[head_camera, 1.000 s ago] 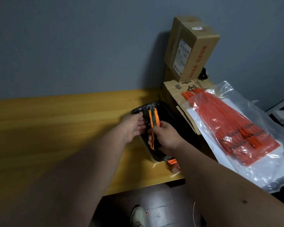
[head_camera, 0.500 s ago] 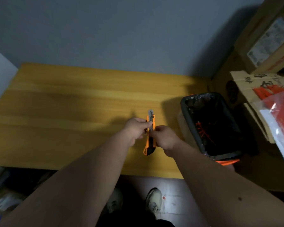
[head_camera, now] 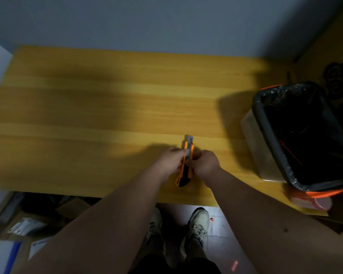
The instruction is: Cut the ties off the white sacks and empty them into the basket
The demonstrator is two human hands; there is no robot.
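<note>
Nearest, both hands grip an orange box cutter [head_camera: 185, 162] — left hand [head_camera: 171, 160] and right hand [head_camera: 203, 164] pinching its sides, blade out, now over bare table [head_camera: 87, 115], away from the lined bin [head_camera: 269, 135] at far right. No white sacks visible — cutting hasn't begun.

Dim, murky picture, soft all over. A brighter band crosses the tabletop [head_camera: 166, 107] beyond the hands [head_camera: 190, 163]; broad shadow pools left of them and ahead. The floor [head_camera: 222, 244] below them glows pale. Straight edges bow at the frame's borders, and the far right blurs.
</note>
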